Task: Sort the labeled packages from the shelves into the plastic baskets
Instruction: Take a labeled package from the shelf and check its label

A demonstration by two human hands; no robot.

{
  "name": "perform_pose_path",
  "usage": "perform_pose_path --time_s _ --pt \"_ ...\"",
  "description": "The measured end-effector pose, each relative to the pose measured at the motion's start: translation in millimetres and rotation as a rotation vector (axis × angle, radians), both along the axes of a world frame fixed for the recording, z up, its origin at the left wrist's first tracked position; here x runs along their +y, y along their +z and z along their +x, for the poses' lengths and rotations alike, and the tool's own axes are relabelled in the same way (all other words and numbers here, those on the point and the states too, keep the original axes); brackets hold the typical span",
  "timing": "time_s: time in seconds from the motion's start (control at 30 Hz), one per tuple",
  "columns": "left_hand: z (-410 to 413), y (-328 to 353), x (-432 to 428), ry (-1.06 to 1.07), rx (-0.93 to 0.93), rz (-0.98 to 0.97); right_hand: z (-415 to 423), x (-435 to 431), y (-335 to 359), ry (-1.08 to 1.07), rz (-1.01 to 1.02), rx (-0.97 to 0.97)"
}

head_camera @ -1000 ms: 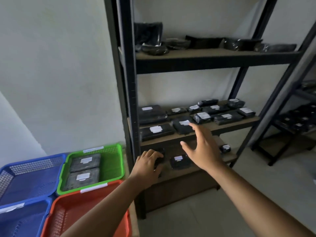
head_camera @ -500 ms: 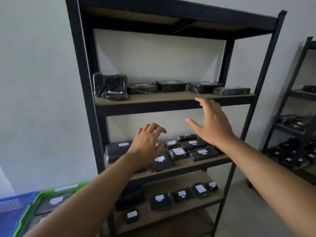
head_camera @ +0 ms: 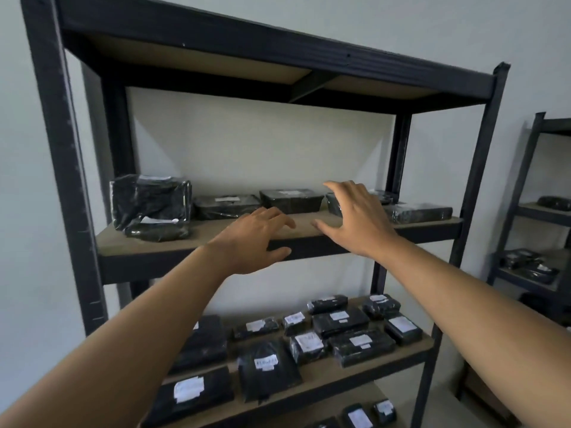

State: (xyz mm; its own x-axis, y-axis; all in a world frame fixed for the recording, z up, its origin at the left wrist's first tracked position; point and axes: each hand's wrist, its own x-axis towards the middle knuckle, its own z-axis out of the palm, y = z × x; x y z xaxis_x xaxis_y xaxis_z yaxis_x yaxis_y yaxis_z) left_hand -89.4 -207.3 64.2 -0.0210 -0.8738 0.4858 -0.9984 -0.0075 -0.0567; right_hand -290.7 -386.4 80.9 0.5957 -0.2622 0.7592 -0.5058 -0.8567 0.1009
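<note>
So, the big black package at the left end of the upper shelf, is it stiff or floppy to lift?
Probably stiff: the big package keeps boxy corners. Its shiny wrap looks slippery, so grip firmly. It seems to rest on a smaller package, so a push may tip it.

We're looking into a stockroom, a small storage or dispatch space by every sign: a black metal shelving unit [head_camera: 482,180] with bare board shelves [head_camera: 123,245] stands against a plain pale wall [head_camera: 262,143], and its lower tiers are laid out with black-wrapped packages [head_camera: 272,383], most carrying a white printed label [head_camera: 189,388]. Bulkier wrapped parcels [head_camera: 151,199] line the tier above. Off to the right, a second rack [head_camera: 520,186] of the same build holds more dark bundles [head_camera: 525,264].
</note>
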Motion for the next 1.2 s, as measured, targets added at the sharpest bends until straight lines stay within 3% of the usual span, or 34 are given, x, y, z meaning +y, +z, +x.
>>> perform_pose_path --time_s 0.2,0.53,0.7,0.83,1.2 --pt "8.1 11.3 -32.7 -0.025 0.073 0.151 26.3 -54.7 23.9 -0.007 -0.003 0.11" --pt "6.9 12.7 -56.4 -0.013 0.369 0.138 89.9 -126.9 69.8 0.06 0.245 0.497" --pt "6.1 10.0 -55.6 0.039 0.395 0.139 124.7 -154.4 75.8 0.083 0.449 0.625" --pt "4.0 9.9 -56.3 0.04 0.428 0.112 145.7 -162.1 77.4 0.127 0.59 0.687" --pt "-3.7 12.4 -55.6 0.07 0.513 0.092 151.6 -183.5 80.5 0.113 0.637 0.697"
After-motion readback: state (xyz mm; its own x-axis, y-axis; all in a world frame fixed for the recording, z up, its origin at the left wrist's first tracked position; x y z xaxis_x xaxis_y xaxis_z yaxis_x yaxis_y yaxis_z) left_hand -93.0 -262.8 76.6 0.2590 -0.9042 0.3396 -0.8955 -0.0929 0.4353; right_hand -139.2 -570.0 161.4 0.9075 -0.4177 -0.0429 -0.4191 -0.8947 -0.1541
